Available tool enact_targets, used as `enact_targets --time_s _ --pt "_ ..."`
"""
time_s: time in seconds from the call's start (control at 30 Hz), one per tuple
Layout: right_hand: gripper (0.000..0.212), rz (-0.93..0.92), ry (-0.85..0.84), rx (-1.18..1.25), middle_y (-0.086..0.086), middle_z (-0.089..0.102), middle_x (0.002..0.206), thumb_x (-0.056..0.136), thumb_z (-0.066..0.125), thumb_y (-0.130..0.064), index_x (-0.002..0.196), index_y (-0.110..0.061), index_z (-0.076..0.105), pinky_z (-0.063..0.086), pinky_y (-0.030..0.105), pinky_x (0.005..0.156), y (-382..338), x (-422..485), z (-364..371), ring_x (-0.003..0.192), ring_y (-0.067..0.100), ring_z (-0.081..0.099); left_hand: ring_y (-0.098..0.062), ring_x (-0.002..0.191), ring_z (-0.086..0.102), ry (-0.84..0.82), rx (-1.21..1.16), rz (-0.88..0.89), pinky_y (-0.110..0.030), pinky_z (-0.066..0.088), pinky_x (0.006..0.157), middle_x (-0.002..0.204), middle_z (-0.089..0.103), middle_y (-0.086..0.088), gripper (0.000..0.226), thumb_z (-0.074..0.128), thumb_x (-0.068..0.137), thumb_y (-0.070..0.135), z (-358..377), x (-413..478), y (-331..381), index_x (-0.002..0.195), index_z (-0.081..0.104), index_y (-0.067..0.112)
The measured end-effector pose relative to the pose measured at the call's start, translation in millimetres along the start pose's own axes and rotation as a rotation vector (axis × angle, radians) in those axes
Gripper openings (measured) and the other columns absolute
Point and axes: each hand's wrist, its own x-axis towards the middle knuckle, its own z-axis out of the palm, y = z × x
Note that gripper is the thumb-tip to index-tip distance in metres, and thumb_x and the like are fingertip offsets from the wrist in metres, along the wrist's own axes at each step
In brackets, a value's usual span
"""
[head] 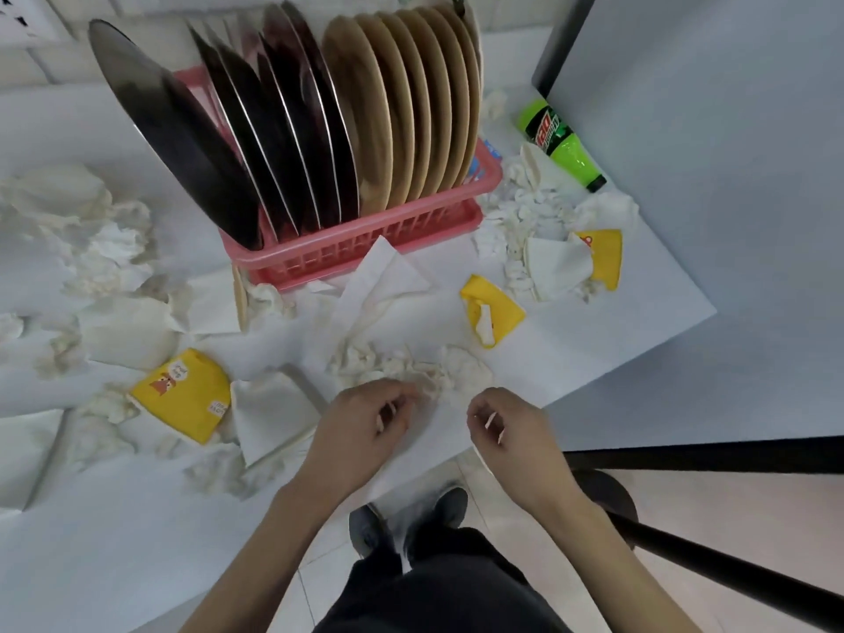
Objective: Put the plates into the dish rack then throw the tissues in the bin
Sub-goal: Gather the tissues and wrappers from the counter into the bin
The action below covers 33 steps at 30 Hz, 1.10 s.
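White paper tissues, crumpled in a heap, lie in front of the pink plastic dish rack, near the front edge of the white table, and both hands hover there. The left hand has curled fingers reaching the heap's edge; whether it pinches any tissue I cannot tell. The right hand, just right of the heap, is loosely curled and holds nothing. More of the tissues lie scattered in front of the rack and to both its sides, among three crushed yellow paper cups. Dark round plates and tan round plates stand on edge in the rack, the dark ones left, the tan ones right. Right of the rack and farther back, a green plastic bottle lies on its side.
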Motion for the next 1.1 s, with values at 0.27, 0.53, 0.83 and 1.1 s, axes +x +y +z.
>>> enact_targets --time_s 0.27,0.53,0.83,1.1 --pt "0.032 -0.01 -0.007 -0.289 -0.001 0.039 0.125 0.09 0.062 -0.016 0.121 -0.018 0.056 0.053 0.041 0.071 3.7 32.6 3.8 0.077 0.023 0.061 -0.017 0.102 0.056 -0.167 0.318 0.168 -0.034 0.046 0.078 0.11 0.063 0.006 0.025 0.063 0.086 0.022 -1.8 40.7 -2.0 0.11 0.07 0.019" --pt "0.048 -0.101 -0.103 -0.393 0.004 0.037 0.135 0.093 0.06 -0.018 0.139 -0.019 0.047 0.051 0.037 0.075 19.8 44.9 -2.3 0.084 0.029 0.062 -0.014 0.114 0.045 -0.258 0.565 0.154 -0.033 0.031 0.091 0.121 0.053 0.013 0.042 0.068 0.083 0.042 16.1 52.1 -6.6 0.123 0.063 0.03" --pt "0.03 -0.203 -0.161 -0.374 0.006 0.047 0.117 0.094 0.057 -0.017 0.124 -0.016 0.055 0.049 0.038 0.074 49.1 45.6 -7.6 0.094 0.031 0.06 -0.015 0.095 0.056 -0.161 0.618 0.116 -0.028 0.028 0.079 0.097 0.065 0.011 0.002 0.069 0.088 0.026 20.1 49.7 14.4 0.087 0.067 0.024" --pt "0.016 -0.262 -0.159 -0.216 0.001 0.049 0.099 0.091 0.061 -0.025 0.096 -0.015 0.051 0.044 0.032 0.07 84.1 37.8 -28.1 0.085 0.022 0.053 -0.019 0.118 0.051 -0.179 0.758 -0.119 -0.036 0.034 0.094 0.127 0.058 0.011 0.046 0.078 0.077 0.038 26.8 43.9 26.9 0.12 0.065 0.03"
